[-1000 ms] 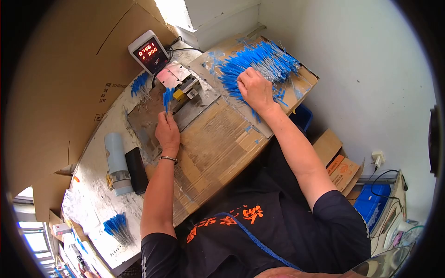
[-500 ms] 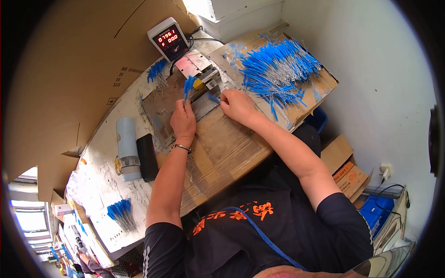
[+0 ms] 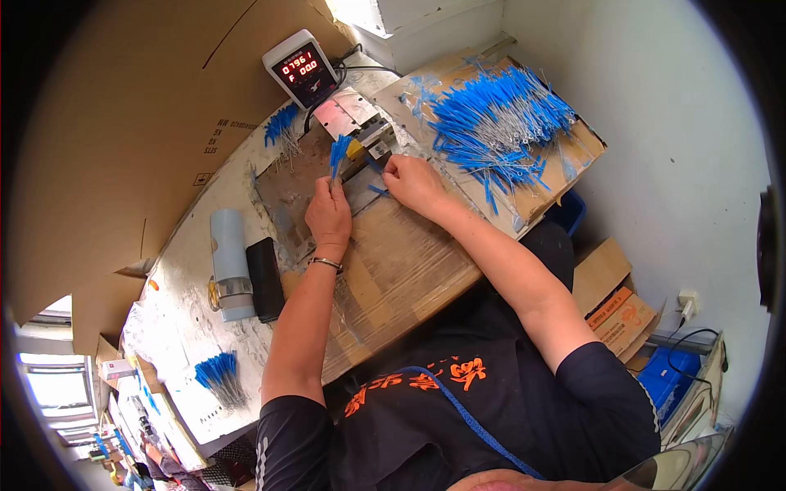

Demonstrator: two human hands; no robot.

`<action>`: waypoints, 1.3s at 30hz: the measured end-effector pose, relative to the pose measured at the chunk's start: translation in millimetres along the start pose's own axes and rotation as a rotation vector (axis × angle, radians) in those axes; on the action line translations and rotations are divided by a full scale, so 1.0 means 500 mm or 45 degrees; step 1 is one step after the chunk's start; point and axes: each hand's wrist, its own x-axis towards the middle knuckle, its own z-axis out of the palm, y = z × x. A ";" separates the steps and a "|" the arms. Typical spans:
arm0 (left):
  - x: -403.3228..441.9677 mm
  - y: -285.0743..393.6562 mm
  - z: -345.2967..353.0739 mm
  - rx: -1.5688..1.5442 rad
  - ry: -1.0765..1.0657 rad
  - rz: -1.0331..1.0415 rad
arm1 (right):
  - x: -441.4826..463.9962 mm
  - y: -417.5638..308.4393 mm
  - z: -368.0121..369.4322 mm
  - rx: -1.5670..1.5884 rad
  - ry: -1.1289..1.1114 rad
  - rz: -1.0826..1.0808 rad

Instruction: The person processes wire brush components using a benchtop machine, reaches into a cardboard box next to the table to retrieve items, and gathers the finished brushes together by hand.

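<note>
My left hand (image 3: 329, 214) is closed around a small bundle of blue-ended wires (image 3: 339, 154), blue ends up. My right hand (image 3: 412, 182) is pinched beside a small metal machine (image 3: 370, 136) with a yellow part. A thin blue piece (image 3: 374, 165) shows at its fingertips; most of what it grips is hidden. Below the machine, another short blue piece (image 3: 377, 190) lies on the metal plate (image 3: 360, 196). To the right, a large heap of blue-ended wires (image 3: 499, 123) with looped ends covers a cardboard sheet (image 3: 585, 147).
A counter with red digits (image 3: 303, 69) stands behind the machine. Smaller wire bunches lie at the back (image 3: 281, 127) and front left (image 3: 218, 378). A light-blue bottle (image 3: 229, 254) and a black case (image 3: 264, 280) lie left of my forearm. A carton (image 3: 618, 315) is on the right.
My right hand has shifted slightly left, close to the machine. The short blue piece now shows plainly on the metal plate. My left hand keeps its bundle; the view has shifted a little.
</note>
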 end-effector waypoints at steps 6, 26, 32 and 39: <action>0.002 -0.004 0.003 -0.011 0.028 0.030 | -0.002 0.000 -0.001 0.014 0.013 -0.018; 0.000 0.011 -0.003 0.094 0.018 0.080 | 0.000 0.000 0.001 0.018 -0.016 0.053; 0.001 0.004 0.001 0.094 -0.013 0.112 | -0.030 0.020 -0.041 -0.258 0.069 -0.085; -0.001 0.015 -0.006 0.122 -0.059 0.143 | -0.087 0.003 -0.053 -0.517 0.029 -0.251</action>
